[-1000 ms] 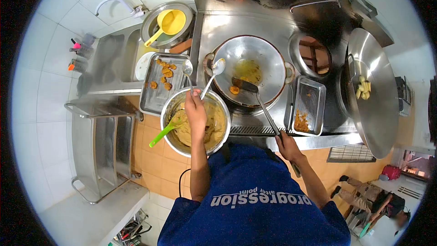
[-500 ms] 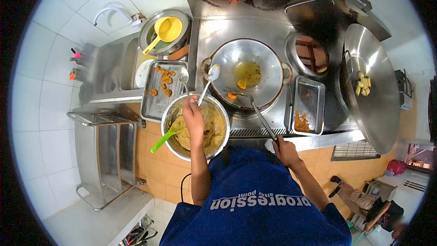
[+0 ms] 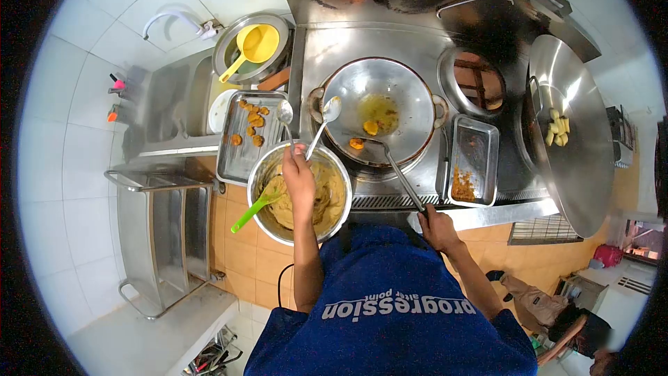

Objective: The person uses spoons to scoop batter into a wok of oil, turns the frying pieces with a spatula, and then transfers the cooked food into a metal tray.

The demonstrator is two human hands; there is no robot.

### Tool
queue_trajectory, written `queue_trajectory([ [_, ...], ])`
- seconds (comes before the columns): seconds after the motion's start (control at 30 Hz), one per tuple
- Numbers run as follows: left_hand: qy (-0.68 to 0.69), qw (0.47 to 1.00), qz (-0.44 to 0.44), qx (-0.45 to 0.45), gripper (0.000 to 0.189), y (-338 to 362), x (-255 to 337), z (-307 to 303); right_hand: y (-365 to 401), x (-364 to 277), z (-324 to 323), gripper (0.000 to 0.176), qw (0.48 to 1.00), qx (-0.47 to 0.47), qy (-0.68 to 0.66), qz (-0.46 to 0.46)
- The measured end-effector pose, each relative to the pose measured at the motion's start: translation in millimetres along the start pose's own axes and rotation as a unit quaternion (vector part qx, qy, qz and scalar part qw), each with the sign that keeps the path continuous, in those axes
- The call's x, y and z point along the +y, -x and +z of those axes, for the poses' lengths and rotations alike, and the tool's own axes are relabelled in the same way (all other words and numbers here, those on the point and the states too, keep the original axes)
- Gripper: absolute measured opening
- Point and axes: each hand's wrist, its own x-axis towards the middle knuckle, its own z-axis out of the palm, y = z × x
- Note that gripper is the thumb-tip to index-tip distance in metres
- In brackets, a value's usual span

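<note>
My left hand (image 3: 299, 179) is closed around two metal spoons, one of them the right-hand spoon (image 3: 331, 108), with their bowls pointing up toward the wok. Beneath this hand sits a steel bowl (image 3: 346, 203) of thick yellowish batter (image 3: 327, 198), with a green-handled utensil (image 3: 252, 213) leaning on its rim. My right hand (image 3: 438, 228) grips the dark handle of a long metal ladle (image 3: 405, 182). The ladle's head lies inside the wok (image 3: 376, 80), with an orange-brown fritter (image 3: 356, 143) at it. A second fritter (image 3: 370, 127) rests in the shallow oil (image 3: 379, 108).
Left of the wok, a metal tray (image 3: 229, 150) holds several browned fritters. Behind it stands a pot (image 3: 229, 42) with a yellow dipper (image 3: 260, 43). To the right are a tray of crumbs (image 3: 475, 139) and a large pan (image 3: 577, 167) with pale pieces. Another person (image 3: 543, 303) is at lower right.
Both hands keep their hold and have barely shifted. The fritters stay almost where they were in the wok. The other person at lower right has changed posture.
</note>
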Motion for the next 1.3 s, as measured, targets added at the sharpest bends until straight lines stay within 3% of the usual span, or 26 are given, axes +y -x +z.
queue_trajectory([
  [0.3,0.004,1.000,0.004,-0.004,0.023,0.2,0.4,-1.3,-1.0,-2.9,-4.3,0.032,1.000,-0.010,-0.020,0.012],
  [0.37,-0.016,0.998,0.066,0.008,0.022,2.3,5.6,0.9,-0.8,-2.7,-4.1,0.032,0.999,-0.011,-0.030,0.013],
  [0.47,-0.036,0.996,0.085,0.005,0.023,3.5,4.7,0.5,-0.2,-4.2,-4.2,0.032,0.999,-0.016,-0.029,0.018],
  [0.6,-0.055,0.995,0.083,-0.022,0.025,7.9,7.8,-3.4,-1.1,-2.0,-1.6,0.033,0.999,-0.018,-0.032,0.022],
  [0.67,-0.159,0.984,0.042,-0.062,0.025,9.9,12.7,-10.4,-1.8,-1.1,-0.7,0.034,0.999,-0.019,-0.034,0.021],
  [0.77,-0.141,0.983,0.102,-0.055,0.024,14.7,9.9,-12.5,-1.6,-3.3,-2.4,0.035,0.999,-0.017,-0.035,0.019],
  [1.0,-0.128,0.984,0.108,-0.065,0.024,14.0,14.1,-20.1,-0.3,-4.1,-2.9,0.038,0.998,-0.015,-0.056,0.023],
  [1.1,-0.201,0.973,0.087,-0.069,0.022,16.6,27.4,-24.9,-0.5,-4.5,-2.3,0.038,0.998,-0.017,-0.062,0.025],
  [1.17,-0.196,0.957,0.192,-0.091,0.017,11.4,15.9,-30.7,-0.8,-4.4,-2.8,0.039,0.998,-0.018,-0.061,0.028],
  [1.3,-0.272,0.936,0.175,-0.137,0.016,9.7,25.0,-39.0,-2.4,-2.1,-0.9,0.038,0.997,-0.027,-0.066,0.032],
])
